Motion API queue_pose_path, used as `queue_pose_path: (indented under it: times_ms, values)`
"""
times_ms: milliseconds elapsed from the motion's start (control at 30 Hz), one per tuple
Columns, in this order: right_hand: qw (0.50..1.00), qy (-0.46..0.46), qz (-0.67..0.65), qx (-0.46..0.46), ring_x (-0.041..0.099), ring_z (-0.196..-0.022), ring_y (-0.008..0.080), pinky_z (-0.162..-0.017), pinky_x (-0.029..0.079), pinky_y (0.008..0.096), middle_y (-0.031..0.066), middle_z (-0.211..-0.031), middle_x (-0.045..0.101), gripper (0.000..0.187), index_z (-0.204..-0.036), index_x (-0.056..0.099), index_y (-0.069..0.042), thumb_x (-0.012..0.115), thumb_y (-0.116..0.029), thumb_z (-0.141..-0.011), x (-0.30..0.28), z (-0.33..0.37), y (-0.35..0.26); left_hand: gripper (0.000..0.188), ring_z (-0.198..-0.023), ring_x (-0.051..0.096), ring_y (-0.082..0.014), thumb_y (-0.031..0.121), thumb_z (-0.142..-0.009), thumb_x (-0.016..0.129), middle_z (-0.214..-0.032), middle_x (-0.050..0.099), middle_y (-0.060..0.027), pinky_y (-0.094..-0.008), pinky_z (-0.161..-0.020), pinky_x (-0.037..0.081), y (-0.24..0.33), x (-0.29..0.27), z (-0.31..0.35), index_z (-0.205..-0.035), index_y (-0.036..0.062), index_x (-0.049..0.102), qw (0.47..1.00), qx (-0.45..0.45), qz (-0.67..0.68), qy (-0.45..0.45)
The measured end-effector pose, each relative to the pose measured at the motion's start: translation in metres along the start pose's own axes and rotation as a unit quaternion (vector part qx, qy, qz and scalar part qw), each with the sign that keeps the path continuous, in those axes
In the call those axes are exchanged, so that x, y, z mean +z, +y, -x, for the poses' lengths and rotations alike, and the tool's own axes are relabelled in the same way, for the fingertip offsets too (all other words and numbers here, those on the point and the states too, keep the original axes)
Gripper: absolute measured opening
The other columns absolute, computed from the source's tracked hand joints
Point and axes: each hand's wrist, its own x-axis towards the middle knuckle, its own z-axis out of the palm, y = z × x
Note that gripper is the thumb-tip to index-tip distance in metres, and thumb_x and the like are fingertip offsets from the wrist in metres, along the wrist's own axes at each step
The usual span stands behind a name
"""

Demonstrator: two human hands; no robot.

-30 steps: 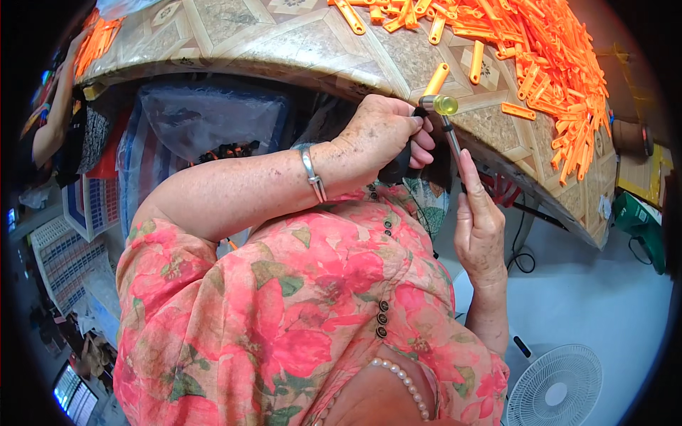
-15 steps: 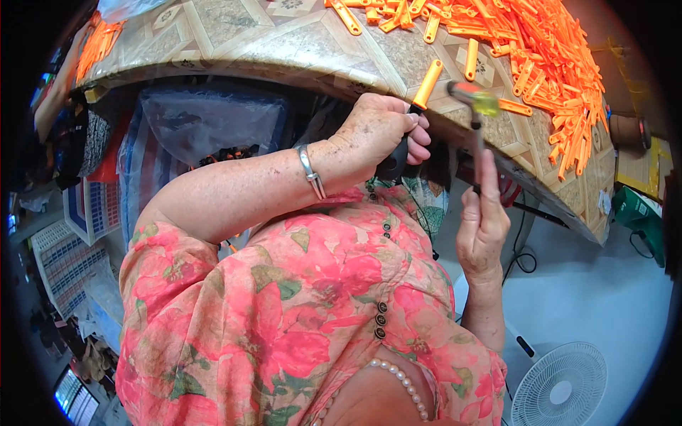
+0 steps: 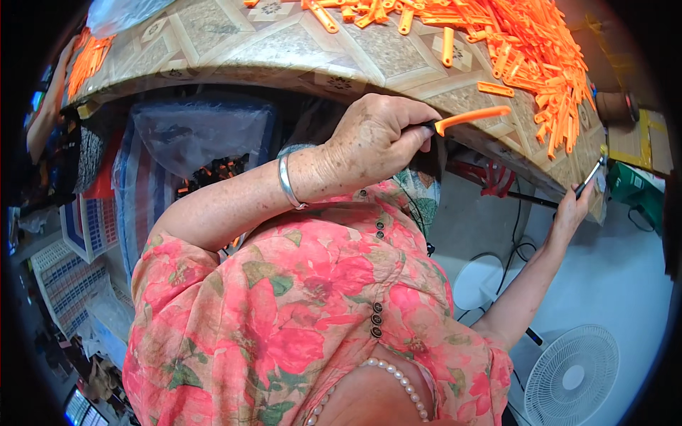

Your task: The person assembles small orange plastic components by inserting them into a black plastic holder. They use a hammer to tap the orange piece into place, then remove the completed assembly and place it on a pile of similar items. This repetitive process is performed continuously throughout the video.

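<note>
Orange plastic strip [image 3: 474,118] calls for a firm pinch: left fingers [image 3: 416,111] grip its black end [image 3: 428,127]; right fingers [image 3: 583,202] grip the hammer [image 3: 592,175], far right.

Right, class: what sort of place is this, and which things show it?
Probably a small workshop: a large pile of similar orange pieces lies on the table, the right hand holds a hammer, and the left hand grips a black and orange piece.
</note>
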Motion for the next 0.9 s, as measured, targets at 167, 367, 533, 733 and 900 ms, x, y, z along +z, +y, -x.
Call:
queue_pose_path:
  times_ms: [167, 367, 533, 733, 900]
  values:
    - [0.989, -0.081, 0.123, -0.002, 0.061, -0.097, 0.0336, -0.09, 0.047, 0.0379, 0.0213, -0.104, 0.064, 0.062, -0.144, 0.043, -0.006, 0.049, -0.01, -0.083, -0.006, -0.035, 0.016, 0.028, -0.075, 0.067, -0.0272, -0.001, -0.078, 0.067, -0.084, 0.065, -0.0096, -0.0334, -0.068, 0.055, 0.024, 0.001, -0.011, -0.105, 0.0069, 0.068, 0.941, 0.244, -0.233, 0.038]
    - [0.977, -0.008, -0.094, -0.19, 0.061, -0.105, 0.0223, -0.102, 0.04, 0.0329, 0.0148, -0.107, 0.068, 0.037, -0.127, 0.062, -0.003, 0.052, -0.026, -0.099, 0.004, 0.04, -0.099, 0.032, -0.089, 0.063, -0.0245, 0.006, -0.069, 0.071, -0.085, 0.064, -0.0012, -0.0434, -0.091, 0.051, 0.026, 0.017, -0.025, -0.1, 0.0122, 0.07, 0.871, 0.362, -0.313, 0.107]
    - [0.837, -0.376, -0.397, -0.01, 0.062, -0.089, 0.0101, -0.083, 0.048, 0.0255, 0.0055, -0.093, 0.07, 0.033, -0.101, 0.071, 0.002, 0.055, -0.028, -0.101, -0.011, 0.121, -0.178, 0.028, -0.103, 0.06, -0.0197, 0.014, -0.069, 0.069, -0.092, 0.064, 0.003, -0.0509, -0.113, 0.033, 0.037, 0.025, -0.03, -0.097, 0.0182, 0.072, 0.839, 0.398, -0.365, 0.066]
    - [0.813, -0.317, -0.489, 0.008, 0.057, -0.074, 0.0058, -0.07, 0.048, 0.0219, 0.0, -0.081, 0.066, 0.029, -0.089, 0.068, 0.002, 0.059, -0.023, -0.099, 0.01, 0.141, -0.175, 0.038, -0.127, 0.048, -0.0232, 0.012, -0.075, 0.066, -0.131, 0.06, 0.0019, -0.0446, -0.119, 0.018, 0.048, 0.036, -0.029, -0.109, 0.028, 0.075, 0.811, 0.421, -0.376, 0.156]
    - [0.874, -0.218, -0.432, -0.035, 0.056, -0.069, 0.0062, -0.064, 0.046, 0.0232, 0.0007, -0.075, 0.064, 0.025, -0.084, 0.067, 0.001, 0.06, -0.019, -0.098, 0.024, 0.147, -0.181, 0.058, -0.098, 0.062, -0.0224, 0.011, -0.079, 0.075, -0.111, 0.06, -0.0159, -0.0334, -0.086, 0.05, 0.023, 0.049, -0.012, -0.127, -0.0023, 0.046, 0.965, 0.168, -0.016, 0.201]
